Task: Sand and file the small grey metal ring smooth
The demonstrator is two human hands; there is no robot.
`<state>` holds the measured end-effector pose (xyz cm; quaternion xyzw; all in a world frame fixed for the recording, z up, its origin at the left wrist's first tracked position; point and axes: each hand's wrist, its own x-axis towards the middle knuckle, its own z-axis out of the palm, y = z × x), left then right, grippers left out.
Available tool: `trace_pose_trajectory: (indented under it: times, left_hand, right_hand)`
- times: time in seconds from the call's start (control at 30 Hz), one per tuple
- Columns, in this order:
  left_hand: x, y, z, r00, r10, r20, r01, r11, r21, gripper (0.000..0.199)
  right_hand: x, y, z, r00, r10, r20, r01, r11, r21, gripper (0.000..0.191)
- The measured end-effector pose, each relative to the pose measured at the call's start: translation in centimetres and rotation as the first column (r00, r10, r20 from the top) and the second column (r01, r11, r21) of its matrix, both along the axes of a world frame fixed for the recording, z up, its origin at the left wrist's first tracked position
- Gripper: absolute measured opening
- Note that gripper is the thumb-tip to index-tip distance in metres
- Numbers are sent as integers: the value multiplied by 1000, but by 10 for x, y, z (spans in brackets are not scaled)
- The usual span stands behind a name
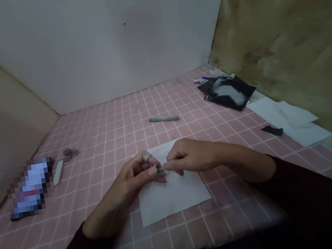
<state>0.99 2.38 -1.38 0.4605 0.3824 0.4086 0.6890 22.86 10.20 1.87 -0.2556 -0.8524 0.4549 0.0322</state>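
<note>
Above a white paper sheet (pixel 175 199), my left hand (pixel 139 172) pinches a small grey piece (pixel 160 170) between thumb and fingers. A beige wrap covers part of one finger on that hand. My right hand (pixel 190 155) is right beside it, fingers curled and closed, with the thumb and index fingertips at the small piece. Whether the right fingertips grip the piece or something tiny is too small to tell. The paper lies on a pink tiled-pattern tabletop (pixel 116 209).
A grey stick (pixel 164 119) lies beyond the paper. At left are a blurred phone-like object (pixel 31 187), a white strip (pixel 58 173) and small grey rings (pixel 69 154). Black sheets with white powder (pixel 230 92), white papers (pixel 289 121) and a dark scrap (pixel 272 130) lie at right.
</note>
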Motion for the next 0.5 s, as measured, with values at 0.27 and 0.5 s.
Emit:
trace_pose_trajectory:
  times: [0.27, 0.5]
  left_hand:
    - [1, 0, 3, 999, 40, 8, -41, 998, 45, 17]
    - [-1, 0, 3, 1000, 21, 22, -22, 998, 60, 16]
  right_hand:
    - [3, 3, -1, 1000, 6, -2, -6, 999, -35, 42]
    - [5, 5, -1, 999, 30, -11, -30, 999, -25, 42]
